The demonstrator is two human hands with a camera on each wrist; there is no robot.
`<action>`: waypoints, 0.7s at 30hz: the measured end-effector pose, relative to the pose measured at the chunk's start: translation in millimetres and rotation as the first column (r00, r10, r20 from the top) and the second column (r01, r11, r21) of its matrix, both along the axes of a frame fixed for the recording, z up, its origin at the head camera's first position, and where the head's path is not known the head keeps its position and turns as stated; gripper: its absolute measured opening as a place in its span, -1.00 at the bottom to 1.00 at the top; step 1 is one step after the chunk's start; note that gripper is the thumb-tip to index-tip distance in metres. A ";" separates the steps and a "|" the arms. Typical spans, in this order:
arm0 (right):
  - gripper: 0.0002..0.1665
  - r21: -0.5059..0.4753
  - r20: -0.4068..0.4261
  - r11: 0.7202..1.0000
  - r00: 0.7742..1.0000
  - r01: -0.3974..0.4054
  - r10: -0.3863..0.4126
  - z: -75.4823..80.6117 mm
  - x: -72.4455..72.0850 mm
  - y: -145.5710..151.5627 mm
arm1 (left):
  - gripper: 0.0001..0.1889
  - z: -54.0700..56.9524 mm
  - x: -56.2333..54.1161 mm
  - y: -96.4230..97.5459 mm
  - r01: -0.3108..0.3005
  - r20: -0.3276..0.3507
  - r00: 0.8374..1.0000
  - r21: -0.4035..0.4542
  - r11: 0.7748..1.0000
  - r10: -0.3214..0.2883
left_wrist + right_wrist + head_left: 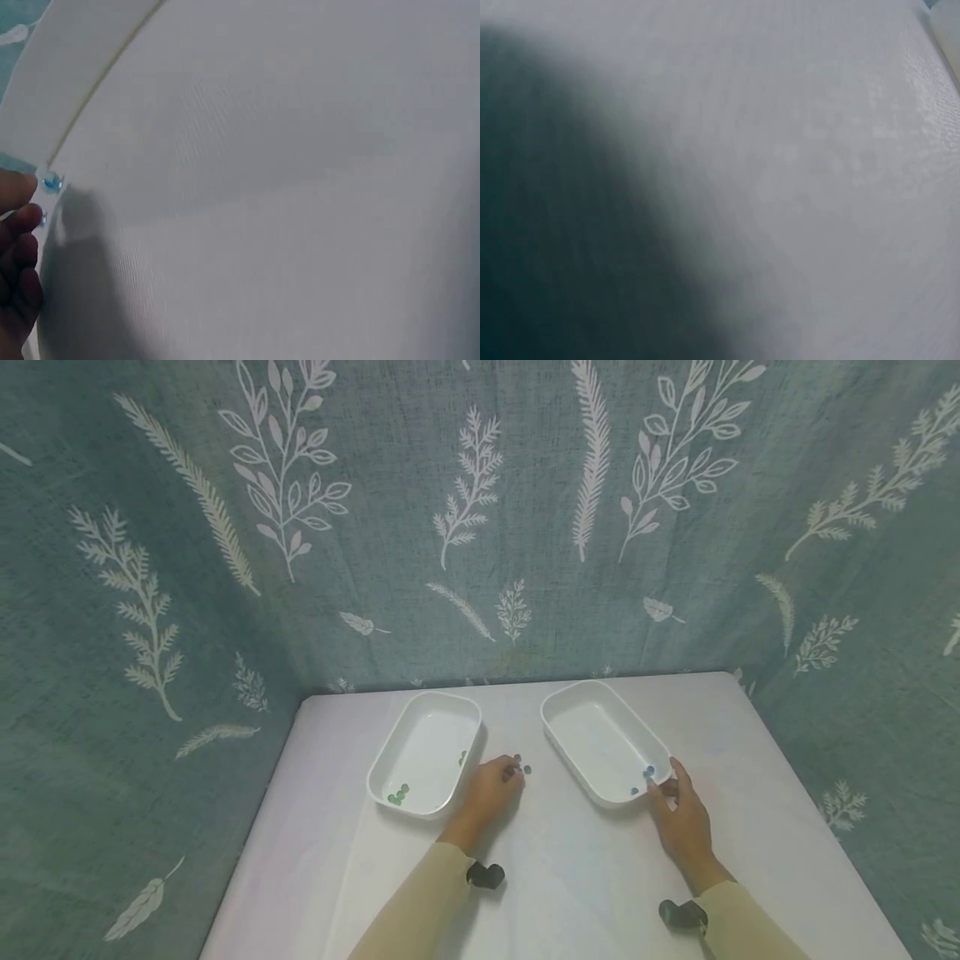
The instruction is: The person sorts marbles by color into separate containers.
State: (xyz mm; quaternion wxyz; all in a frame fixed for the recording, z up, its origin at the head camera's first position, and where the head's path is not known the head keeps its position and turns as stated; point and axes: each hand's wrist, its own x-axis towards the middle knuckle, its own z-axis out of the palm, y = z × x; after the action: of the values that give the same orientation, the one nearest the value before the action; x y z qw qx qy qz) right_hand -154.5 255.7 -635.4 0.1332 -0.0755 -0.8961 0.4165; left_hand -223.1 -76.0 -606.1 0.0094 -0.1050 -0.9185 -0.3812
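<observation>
My left hand (491, 789) reaches past the right side of the left white tray (372, 785), fingers curled. Its fingertips are beside small blue glassy beads (527, 769) on the table. In the left wrist view a clear blue bead (52, 181) shows by the thumb tip and another (43, 219) by a finger; whether one is pinched I cannot tell. My right hand (682, 822) grips the near right corner of the right white tray (567, 760), thumb on the near rim, index finger at the side. Several blue beads (648, 772) lie inside that corner.
Green beads (397, 795) lie in the near left end of the left tray, with more by its right wall. Both trays stand on a white-covered table (570, 893). A patterned green-blue curtain (405, 543) encloses the back and sides. The right wrist view is mostly blurred cloth and shadow.
</observation>
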 end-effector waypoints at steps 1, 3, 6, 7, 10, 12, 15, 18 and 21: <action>-0.20 -0.001 0.002 1.000 1.000 0.001 -0.001 -0.2 0.0 0.2 | -0.77 -1.1 0.5 1.0 0.001 0.003 1.000 0.021 1.000 -0.001; -0.20 0.000 0.005 1.000 1.000 0.003 -0.003 -0.7 0.0 0.7 | -0.78 -3.5 1.0 4.1 0.001 0.009 1.000 0.061 0.998 -0.002; -0.20 0.000 0.008 1.000 1.000 0.005 -0.005 -2.1 -0.2 1.4 | -0.80 -6.9 1.3 9.9 0.004 0.016 1.000 0.085 0.996 -0.006; -0.20 0.001 0.009 1.000 1.000 0.005 -0.005 -2.6 -0.2 1.5 | -0.81 -7.4 1.6 12.0 0.004 0.023 1.000 0.083 0.997 -0.006; -0.20 0.005 0.011 1.000 1.000 0.003 -0.004 -4.2 0.6 1.4 | -0.82 -6.9 2.9 17.7 0.006 0.028 1.000 0.069 0.998 -0.008; -0.20 0.002 0.011 1.000 1.000 0.000 0.000 -4.1 1.2 0.9 | -0.82 -5.8 3.9 20.8 0.011 0.024 1.000 0.062 0.998 -0.012; -0.20 -0.005 0.002 1.000 1.000 -0.005 0.005 -3.1 1.2 0.4 | -0.83 -3.8 4.3 25.3 0.019 0.002 1.000 0.051 0.999 -0.019; -0.19 -0.001 -0.012 1.000 1.000 -0.009 0.009 -1.3 1.0 -0.2 | -0.84 -0.7 4.3 29.1 0.033 -0.017 0.999 0.048 0.998 -0.032; -0.17 0.015 -0.022 1.000 1.000 -0.014 0.014 -0.6 0.8 -0.8 | -0.85 1.7 4.0 32.9 0.050 -0.035 0.998 0.041 0.998 -0.048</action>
State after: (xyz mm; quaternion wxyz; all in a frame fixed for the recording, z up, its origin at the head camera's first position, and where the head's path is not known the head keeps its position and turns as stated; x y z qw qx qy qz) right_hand -153.8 254.9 -636.0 0.1408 -0.0635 -0.8982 0.4116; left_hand -219.1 -43.1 -604.4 0.0178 -0.1337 -0.9072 -0.3986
